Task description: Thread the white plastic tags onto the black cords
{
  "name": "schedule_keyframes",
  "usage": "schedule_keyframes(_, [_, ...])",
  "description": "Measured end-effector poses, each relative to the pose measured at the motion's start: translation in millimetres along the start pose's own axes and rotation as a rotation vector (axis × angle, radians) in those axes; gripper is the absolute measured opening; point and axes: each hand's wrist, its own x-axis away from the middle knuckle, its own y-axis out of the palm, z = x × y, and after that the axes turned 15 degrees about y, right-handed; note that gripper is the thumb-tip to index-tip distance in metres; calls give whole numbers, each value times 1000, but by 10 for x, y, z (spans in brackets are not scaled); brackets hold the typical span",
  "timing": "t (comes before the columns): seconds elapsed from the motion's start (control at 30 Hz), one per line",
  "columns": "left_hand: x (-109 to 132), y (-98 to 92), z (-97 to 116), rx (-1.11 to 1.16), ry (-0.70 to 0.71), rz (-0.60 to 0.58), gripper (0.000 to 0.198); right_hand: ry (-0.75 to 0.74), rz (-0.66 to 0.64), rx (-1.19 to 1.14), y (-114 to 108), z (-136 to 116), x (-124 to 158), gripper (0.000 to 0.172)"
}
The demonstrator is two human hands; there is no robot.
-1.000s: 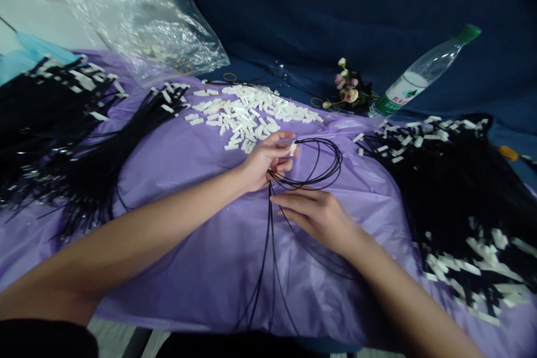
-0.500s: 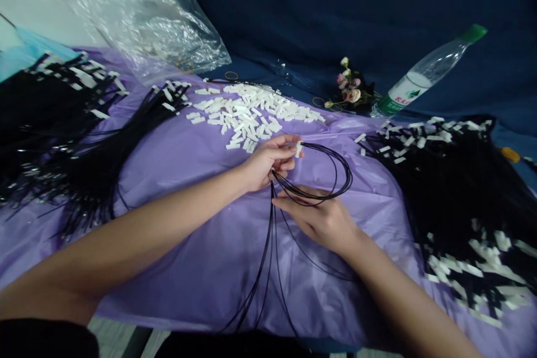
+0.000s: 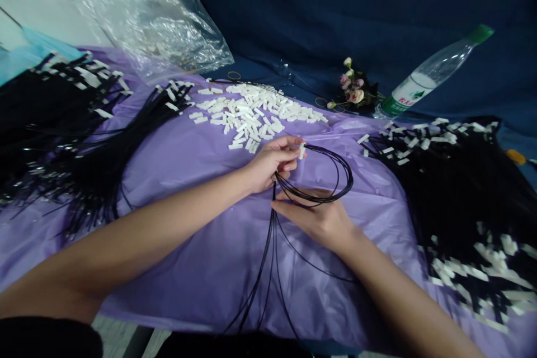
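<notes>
My left hand is closed on a bundle of thin black wires. The wires loop out to the right, and their other stretch passes back through the same hand. At its fingertips sits a white connector on the wire ends. Just below, my right hand pinches the hanging wires between thumb and fingers, under the loop. From that pinch the loose tails spread down over the purple sheet. A heap of small white connectors lies beyond my left hand.
Bundles of black wires with white ends lie at left and right. Behind are a clear plastic bag, artificial flowers and a tilted bottle. A dark blue cloth hangs at the back.
My right fingers have closed onto the hanging wires below the loop, gathering them tighter. The left hand keeps its hold; the view has shifted slightly.
</notes>
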Motion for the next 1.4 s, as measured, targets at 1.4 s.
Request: schedule_keyframes(1.4, [-27,-31,41,55,-65,-15,15,256,499,-526,-150,17,139,22])
